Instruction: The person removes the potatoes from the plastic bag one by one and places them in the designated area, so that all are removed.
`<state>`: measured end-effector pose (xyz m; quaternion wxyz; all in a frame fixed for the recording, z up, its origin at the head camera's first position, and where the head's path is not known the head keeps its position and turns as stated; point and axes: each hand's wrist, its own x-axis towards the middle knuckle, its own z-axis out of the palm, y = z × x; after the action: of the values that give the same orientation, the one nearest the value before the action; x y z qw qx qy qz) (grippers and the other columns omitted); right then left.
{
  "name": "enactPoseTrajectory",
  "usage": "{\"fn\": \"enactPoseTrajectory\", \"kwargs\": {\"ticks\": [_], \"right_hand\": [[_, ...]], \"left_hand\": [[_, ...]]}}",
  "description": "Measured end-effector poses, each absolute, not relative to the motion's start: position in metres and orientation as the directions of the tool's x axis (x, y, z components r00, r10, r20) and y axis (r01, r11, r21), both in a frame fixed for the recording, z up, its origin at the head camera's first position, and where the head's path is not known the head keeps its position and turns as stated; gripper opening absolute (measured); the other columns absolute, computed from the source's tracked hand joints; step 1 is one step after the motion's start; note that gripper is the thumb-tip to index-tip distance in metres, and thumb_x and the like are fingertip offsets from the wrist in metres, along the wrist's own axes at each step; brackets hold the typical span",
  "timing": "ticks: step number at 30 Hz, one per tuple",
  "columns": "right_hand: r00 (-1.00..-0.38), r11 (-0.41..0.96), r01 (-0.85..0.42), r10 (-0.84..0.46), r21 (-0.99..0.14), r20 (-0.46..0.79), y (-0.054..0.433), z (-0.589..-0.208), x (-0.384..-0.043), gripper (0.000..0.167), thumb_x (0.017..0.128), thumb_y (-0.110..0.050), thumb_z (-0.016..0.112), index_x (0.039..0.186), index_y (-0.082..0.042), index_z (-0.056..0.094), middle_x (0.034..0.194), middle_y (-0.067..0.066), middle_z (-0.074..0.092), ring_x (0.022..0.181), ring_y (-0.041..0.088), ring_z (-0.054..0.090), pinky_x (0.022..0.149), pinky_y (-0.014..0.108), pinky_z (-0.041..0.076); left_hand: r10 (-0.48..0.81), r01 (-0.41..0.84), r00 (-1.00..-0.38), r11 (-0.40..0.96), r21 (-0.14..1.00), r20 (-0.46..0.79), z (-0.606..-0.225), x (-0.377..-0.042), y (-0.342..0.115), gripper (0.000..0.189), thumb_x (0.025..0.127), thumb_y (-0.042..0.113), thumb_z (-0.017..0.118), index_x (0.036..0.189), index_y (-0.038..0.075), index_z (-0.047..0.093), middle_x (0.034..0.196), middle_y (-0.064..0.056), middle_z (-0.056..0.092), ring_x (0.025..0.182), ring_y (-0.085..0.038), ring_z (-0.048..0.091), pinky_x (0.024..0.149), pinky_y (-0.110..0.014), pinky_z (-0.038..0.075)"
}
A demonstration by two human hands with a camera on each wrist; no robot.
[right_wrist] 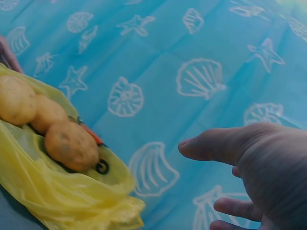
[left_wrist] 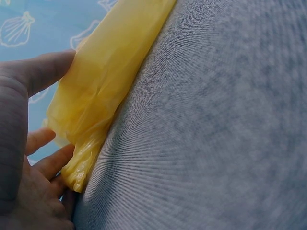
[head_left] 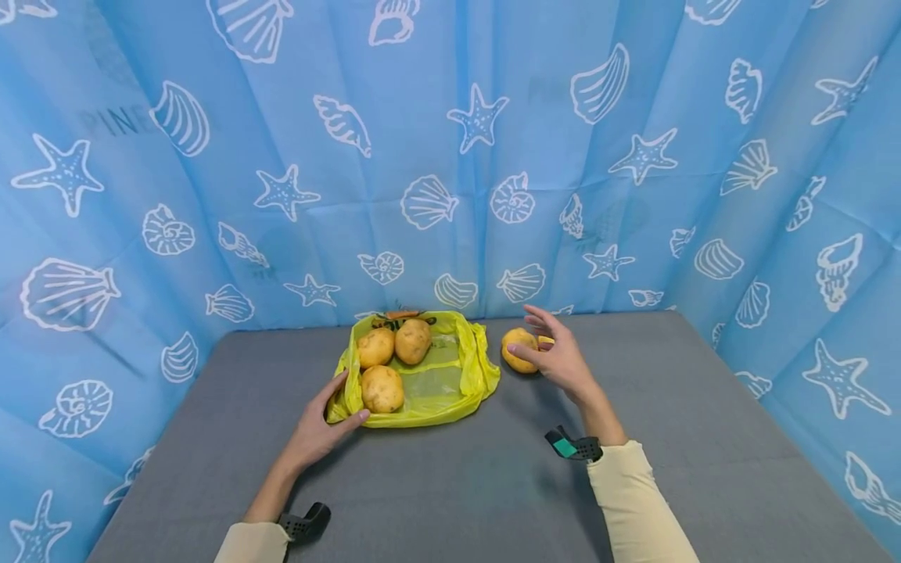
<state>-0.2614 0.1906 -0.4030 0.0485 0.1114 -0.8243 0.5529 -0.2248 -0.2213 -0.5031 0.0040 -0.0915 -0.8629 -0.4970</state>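
Observation:
A yellow plastic bag [head_left: 415, 418] lies with its mouth spread, and three potatoes [head_left: 382, 389] sit inside toward its left end. My left hand [head_left: 314, 432] holds the bag's left end, thumb at the front and fingers farther back. The left wrist view shows that thumb [left_wrist: 50, 72] against the yellow film. Right of the bag, another potato [head_left: 517, 348] rests on the table. My right hand [head_left: 563, 361] is over and beside it, thumb and fingers spread apart. A bit of yellow shows behind those fingers. In the right wrist view, the right hand [right_wrist: 268, 167] holds nothing.
The grey table [head_left: 464, 493] extends on both sides of the bag. A blue curtain [head_left: 422, 258] with white shells and starfish hangs along the back and sides. Orange and dark marks show at the bag's back rim.

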Motion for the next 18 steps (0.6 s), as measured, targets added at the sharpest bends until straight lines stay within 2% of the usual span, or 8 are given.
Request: {"fn": "enactPoseTrajectory", "kwargs": {"ticks": [4, 8, 12, 18], "right_hand": [[-0.964, 0.357, -0.252, -0.177, -0.899, 0.2, 0.176, -0.403, -0.265, 0.074, 0.093, -0.012, 0.074, 0.156, -0.002, 0.036, 0.153, 0.029, 0.039, 0.138, 0.046, 0.037, 0.112, 0.064, 0.03], [-0.955, 0.367, -0.271, -0.217, -0.89, 0.202, 0.164, -0.41, -0.277, 0.075, 0.093, -0.02, 0.076, 0.156, -0.009, 0.038, 0.152, 0.023, 0.043, 0.135, 0.042, 0.042, 0.109, 0.062, 0.035], [-0.949, 0.366, -0.269, -0.26, -0.891, 0.18, 0.147, -0.405, -0.284, 0.074, 0.093, -0.025, 0.077, 0.156, -0.015, 0.039, 0.153, 0.02, 0.044, 0.135, 0.045, 0.043, 0.106, 0.061, 0.04], [-0.931, 0.331, -0.271, -0.33, -0.904, 0.158, 0.119, -0.4, -0.297, 0.072, 0.094, -0.021, 0.075, 0.156, -0.017, 0.039, 0.155, 0.019, 0.041, 0.138, 0.045, 0.041, 0.108, 0.058, 0.04]], "left_hand": [[0.149, 0.155, -0.985, 0.493, 0.856, 0.093, -0.506, -0.224, -0.223, 0.085, 0.093, 0.038, 0.074, 0.161, 0.013, 0.03, 0.163, -0.019, 0.028, 0.15, -0.041, 0.022, 0.117, -0.064, 0.021], [0.152, 0.158, -0.984, 0.497, 0.853, 0.094, -0.509, -0.223, -0.224, 0.086, 0.094, 0.039, 0.074, 0.161, 0.012, 0.028, 0.163, -0.02, 0.027, 0.15, -0.042, 0.022, 0.116, -0.065, 0.021], [0.156, 0.166, -0.982, 0.483, 0.859, 0.102, -0.509, -0.223, -0.225, 0.085, 0.094, 0.038, 0.073, 0.161, 0.011, 0.028, 0.163, -0.021, 0.027, 0.15, -0.043, 0.021, 0.116, -0.065, 0.02], [0.159, 0.175, -0.981, 0.487, 0.856, 0.11, -0.508, -0.224, -0.224, 0.084, 0.095, 0.038, 0.072, 0.161, 0.012, 0.029, 0.163, -0.021, 0.026, 0.15, -0.043, 0.021, 0.116, -0.065, 0.02]]}}
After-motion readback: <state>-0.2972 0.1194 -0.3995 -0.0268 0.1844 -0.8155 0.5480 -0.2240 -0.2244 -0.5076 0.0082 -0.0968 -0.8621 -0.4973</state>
